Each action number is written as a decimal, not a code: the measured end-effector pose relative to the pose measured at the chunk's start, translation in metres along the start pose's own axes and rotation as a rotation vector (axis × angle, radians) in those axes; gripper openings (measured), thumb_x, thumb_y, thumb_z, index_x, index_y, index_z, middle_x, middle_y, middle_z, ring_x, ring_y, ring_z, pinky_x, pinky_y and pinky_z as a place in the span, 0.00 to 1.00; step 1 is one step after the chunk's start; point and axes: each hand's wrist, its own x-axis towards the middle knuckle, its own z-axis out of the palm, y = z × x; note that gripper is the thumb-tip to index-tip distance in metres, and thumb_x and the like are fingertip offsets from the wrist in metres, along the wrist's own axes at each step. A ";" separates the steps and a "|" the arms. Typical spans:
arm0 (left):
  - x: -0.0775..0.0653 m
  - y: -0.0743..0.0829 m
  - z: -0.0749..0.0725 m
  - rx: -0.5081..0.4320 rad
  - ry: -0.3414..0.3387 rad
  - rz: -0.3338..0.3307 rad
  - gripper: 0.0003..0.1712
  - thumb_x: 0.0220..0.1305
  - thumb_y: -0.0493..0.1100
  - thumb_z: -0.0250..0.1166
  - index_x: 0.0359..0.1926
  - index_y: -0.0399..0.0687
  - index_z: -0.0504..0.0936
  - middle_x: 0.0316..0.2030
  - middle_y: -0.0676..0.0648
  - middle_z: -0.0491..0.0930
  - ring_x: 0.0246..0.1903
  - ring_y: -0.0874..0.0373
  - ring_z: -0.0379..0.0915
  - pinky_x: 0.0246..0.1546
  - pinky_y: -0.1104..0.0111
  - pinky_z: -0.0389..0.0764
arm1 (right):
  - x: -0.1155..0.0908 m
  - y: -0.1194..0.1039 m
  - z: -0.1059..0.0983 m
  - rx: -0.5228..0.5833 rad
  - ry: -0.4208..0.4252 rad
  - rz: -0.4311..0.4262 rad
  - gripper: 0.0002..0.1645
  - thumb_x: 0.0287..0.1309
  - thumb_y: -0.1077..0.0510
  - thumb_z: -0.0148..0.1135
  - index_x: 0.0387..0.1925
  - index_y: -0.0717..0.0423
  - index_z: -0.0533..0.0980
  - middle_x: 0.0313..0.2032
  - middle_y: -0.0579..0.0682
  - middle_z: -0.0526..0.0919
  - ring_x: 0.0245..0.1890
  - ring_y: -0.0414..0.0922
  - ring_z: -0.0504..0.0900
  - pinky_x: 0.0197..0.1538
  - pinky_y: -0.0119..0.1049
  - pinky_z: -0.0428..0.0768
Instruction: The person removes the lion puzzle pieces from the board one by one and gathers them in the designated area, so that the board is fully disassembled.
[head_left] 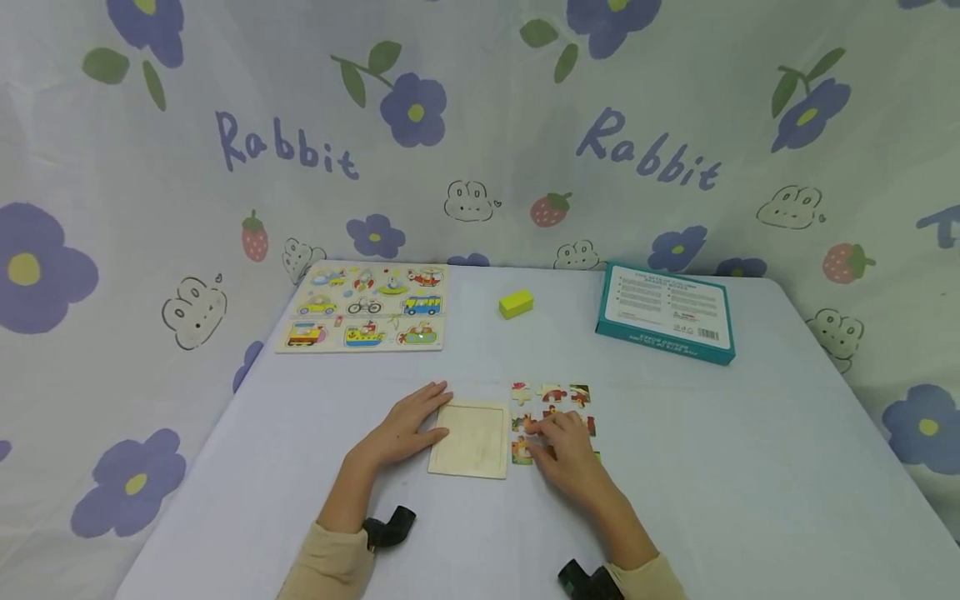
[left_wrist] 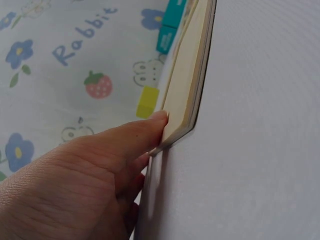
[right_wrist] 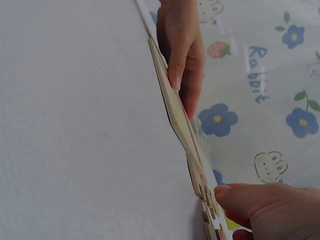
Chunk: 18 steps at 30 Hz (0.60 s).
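A square wooden puzzle tray (head_left: 468,440) lies in front of me, bare inside its raised rim. My left hand (head_left: 405,427) rests at its left side, fingers extended along the upper left corner and thumb over the rim. In the left wrist view, the thumb (left_wrist: 145,132) lies on the tray's edge. Several colourful jigsaw pieces (head_left: 521,452) are set out in rows just right of the tray. Over them hovers my right hand (head_left: 568,454), thumb and forefinger apart at the left column. The palm hides some pieces in the head view.
A wooden board with vehicle pictures (head_left: 360,308) lies at the back left. Behind the tray sits a yellow block (head_left: 516,304). A teal box (head_left: 666,313) with a white printed label is at the back right. Patterned cloth (head_left: 480,133) hangs behind the white table.
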 end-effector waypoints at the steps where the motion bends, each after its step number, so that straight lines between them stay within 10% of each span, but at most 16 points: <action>1: 0.000 0.000 0.000 0.001 -0.001 0.000 0.34 0.61 0.49 0.60 0.65 0.41 0.63 0.67 0.43 0.55 0.67 0.47 0.45 0.62 0.48 0.51 | 0.000 0.001 0.001 0.006 0.005 -0.004 0.12 0.43 0.60 0.72 0.33 0.51 0.80 0.31 0.42 0.75 0.34 0.39 0.65 0.35 0.35 0.67; 18: 0.004 0.001 0.016 -0.055 0.087 -0.077 0.25 0.61 0.39 0.58 0.61 0.45 0.70 0.68 0.41 0.51 0.66 0.44 0.46 0.61 0.46 0.53 | -0.003 0.004 0.007 0.078 0.036 0.038 0.09 0.47 0.64 0.68 0.32 0.51 0.79 0.33 0.41 0.74 0.39 0.39 0.67 0.38 0.37 0.70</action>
